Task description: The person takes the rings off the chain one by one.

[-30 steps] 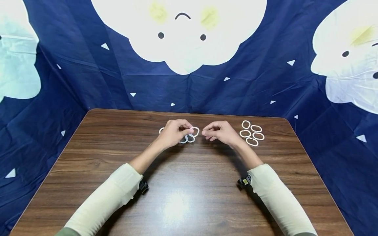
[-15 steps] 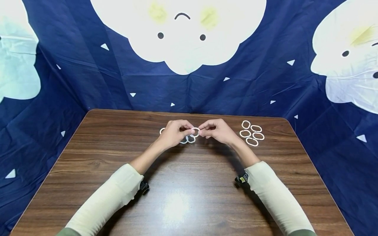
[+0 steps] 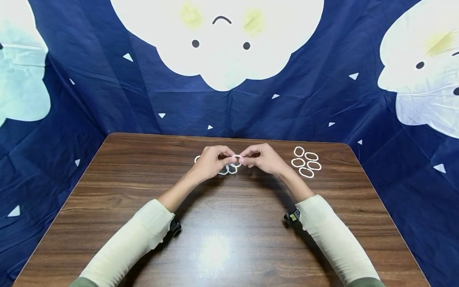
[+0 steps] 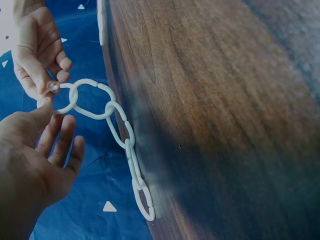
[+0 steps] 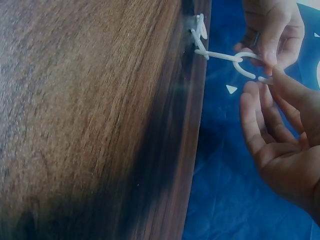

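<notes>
1. The left hand (image 3: 211, 161) pinches a white ring (image 4: 64, 110), the end of a linked chain (image 4: 92, 116), between thumb and fingers.
2. The right hand (image 3: 263, 158) pinches that ring's other side.
3. The chain trails near the desk's (image 3: 229, 207) far edge.
4. Five loose rings (image 3: 304, 163) lie right of the right hand.

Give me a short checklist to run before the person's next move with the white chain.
1. Left hand pinching end link: ok.
2. Right hand on that same link: ok, pinching it.
3. Closure of end link: not ok, a gap shows in the right wrist view.
4. Neighbouring link joined to it: ok, interlocked.
5. More links nearby: ok, five lie on the tabletop.
6. Grip firmness: cannot tell.
</notes>
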The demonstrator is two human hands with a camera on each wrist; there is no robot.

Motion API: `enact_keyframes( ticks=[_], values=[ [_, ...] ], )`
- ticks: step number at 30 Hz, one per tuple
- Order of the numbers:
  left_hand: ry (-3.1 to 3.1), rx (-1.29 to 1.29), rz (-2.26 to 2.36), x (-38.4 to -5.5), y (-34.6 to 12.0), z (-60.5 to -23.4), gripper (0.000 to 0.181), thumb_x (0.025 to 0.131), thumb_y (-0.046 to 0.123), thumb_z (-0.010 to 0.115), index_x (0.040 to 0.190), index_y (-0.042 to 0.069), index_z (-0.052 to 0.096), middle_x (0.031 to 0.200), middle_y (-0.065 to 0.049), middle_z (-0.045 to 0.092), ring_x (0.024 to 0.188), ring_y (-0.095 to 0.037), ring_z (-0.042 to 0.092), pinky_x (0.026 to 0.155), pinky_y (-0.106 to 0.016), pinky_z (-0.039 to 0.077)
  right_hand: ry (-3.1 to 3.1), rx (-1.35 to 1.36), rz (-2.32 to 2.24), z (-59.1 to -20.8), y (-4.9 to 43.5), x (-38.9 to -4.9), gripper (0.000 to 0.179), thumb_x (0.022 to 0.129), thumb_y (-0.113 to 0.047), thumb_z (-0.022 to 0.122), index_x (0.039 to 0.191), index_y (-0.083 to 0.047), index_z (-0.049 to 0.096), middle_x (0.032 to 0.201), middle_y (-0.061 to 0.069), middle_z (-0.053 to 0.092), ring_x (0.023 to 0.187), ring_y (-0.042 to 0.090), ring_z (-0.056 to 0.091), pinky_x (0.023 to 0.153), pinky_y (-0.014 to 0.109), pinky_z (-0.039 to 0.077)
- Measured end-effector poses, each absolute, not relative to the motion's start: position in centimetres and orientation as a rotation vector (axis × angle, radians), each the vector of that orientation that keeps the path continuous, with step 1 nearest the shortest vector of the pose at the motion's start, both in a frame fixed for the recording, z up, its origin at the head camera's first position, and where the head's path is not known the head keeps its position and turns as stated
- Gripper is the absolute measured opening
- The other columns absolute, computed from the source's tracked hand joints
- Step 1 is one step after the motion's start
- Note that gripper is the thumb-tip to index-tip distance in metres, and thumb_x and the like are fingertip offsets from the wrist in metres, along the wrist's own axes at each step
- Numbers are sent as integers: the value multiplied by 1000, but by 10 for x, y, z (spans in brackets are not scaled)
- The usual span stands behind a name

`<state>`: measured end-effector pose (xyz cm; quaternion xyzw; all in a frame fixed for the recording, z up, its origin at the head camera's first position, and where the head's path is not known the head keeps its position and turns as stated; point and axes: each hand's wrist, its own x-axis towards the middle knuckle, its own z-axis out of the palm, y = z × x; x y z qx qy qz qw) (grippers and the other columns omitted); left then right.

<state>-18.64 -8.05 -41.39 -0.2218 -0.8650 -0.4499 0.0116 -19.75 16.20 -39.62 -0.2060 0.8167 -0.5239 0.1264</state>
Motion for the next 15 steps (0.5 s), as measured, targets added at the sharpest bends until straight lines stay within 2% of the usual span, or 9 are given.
enact_keyframes(
  ticks=[4, 7, 10, 15],
  values=[
    [-2692, -691, -1414, -187, -80, -415, 9, 103, 17, 85, 109, 11, 87, 104, -2, 87, 97, -17, 78, 91, -38, 62, 2375, -607, -1522, -398, 162, -197, 15, 102, -3, 81, 113, 7, 82, 104, 26, 82, 95, 44, 79, 91, 64, 67],
    [-2693, -687, -1421, -186, -81, -415, 9, 103, 17, 85, 109, 11, 87, 104, -3, 88, 97, -18, 78, 91, -39, 63, 2389, -610, -1522, -399, 161, -196, 12, 103, -3, 80, 111, 6, 82, 101, 28, 82, 97, 55, 78, 90, 65, 67],
    [-2693, -692, -1420, -185, -82, -414, 10, 103, 18, 85, 109, 11, 87, 105, -3, 88, 97, -17, 79, 91, -38, 64, 2405, -619, -1523, -399, 161, -194, 10, 103, -4, 81, 109, 5, 83, 98, 27, 81, 94, 56, 77, 86, 62, 68],
    [-2694, -702, -1417, -183, -83, -412, 10, 103, 19, 85, 110, 11, 87, 105, -3, 88, 97, -17, 79, 92, -37, 64, 2428, -648, -1519, -397, 161, -195, 10, 102, -4, 82, 108, 3, 84, 97, 26, 82, 88, 48, 79, 78, 48, 69]
  ],
)
